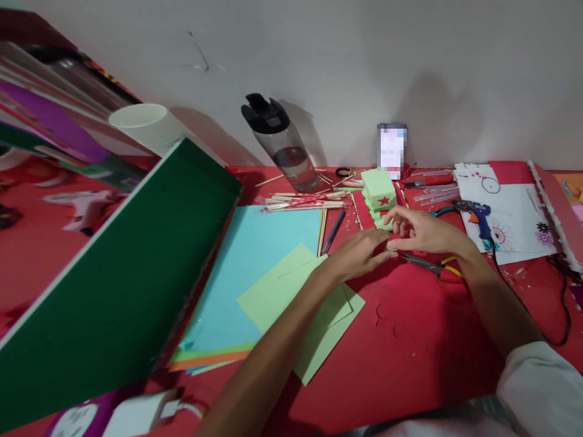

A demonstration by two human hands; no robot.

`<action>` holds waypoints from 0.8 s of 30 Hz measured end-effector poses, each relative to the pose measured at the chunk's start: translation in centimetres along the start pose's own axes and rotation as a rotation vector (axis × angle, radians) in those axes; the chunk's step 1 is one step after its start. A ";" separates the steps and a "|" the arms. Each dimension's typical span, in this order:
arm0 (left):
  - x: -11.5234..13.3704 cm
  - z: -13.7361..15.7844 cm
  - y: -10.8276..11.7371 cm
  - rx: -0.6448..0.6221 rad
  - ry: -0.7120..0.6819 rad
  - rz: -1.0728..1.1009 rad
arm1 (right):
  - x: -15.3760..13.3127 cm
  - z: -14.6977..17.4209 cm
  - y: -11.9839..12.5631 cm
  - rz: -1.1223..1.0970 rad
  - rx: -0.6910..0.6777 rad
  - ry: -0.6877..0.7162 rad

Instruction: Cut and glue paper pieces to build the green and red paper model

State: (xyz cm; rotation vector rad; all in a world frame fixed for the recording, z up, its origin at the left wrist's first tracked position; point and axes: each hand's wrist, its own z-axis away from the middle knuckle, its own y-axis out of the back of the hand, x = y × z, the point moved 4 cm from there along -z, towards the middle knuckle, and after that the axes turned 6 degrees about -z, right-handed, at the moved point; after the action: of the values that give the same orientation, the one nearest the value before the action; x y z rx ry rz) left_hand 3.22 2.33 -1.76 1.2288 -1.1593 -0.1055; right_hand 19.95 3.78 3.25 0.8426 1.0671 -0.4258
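My left hand and my right hand meet over the red table. Their fingertips are closed around something small, mostly hidden; I cannot make out what it is. Just behind the fingers stands a pale green paper box with a red star on its front. It rests on a red piece with a pale edge, and more green paper shows below it. Near my right wrist lie pliers with yellow and red handles, their jaws pointing toward my hands.
Coloured paper sheets and a dark pen lie left of my hands. Behind are wooden sticks, a bottle and a phone. A blue glue gun with a cord lies right; a green board slants at left.
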 end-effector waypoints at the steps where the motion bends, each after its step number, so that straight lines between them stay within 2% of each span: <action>1: 0.0 0.0 0.0 -0.008 0.007 -0.001 | 0.1 0.0 0.1 0.002 -0.010 -0.003; 17: -0.2 0.0 -0.1 -0.014 0.029 -0.047 | 0.9 0.5 1.5 -0.020 -0.109 0.022; 22: -0.2 0.1 -0.1 0.003 0.008 -0.015 | 1.6 0.3 2.1 -0.061 0.003 0.046; 24: -0.2 0.1 -0.1 -0.002 0.010 -0.025 | 1.7 0.0 1.8 -0.074 0.000 0.025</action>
State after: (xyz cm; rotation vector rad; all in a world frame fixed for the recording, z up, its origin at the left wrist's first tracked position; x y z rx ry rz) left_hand 3.11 2.35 -2.00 1.2413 -1.1352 -0.1197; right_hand 21.97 5.03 2.42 0.8117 1.1235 -0.4784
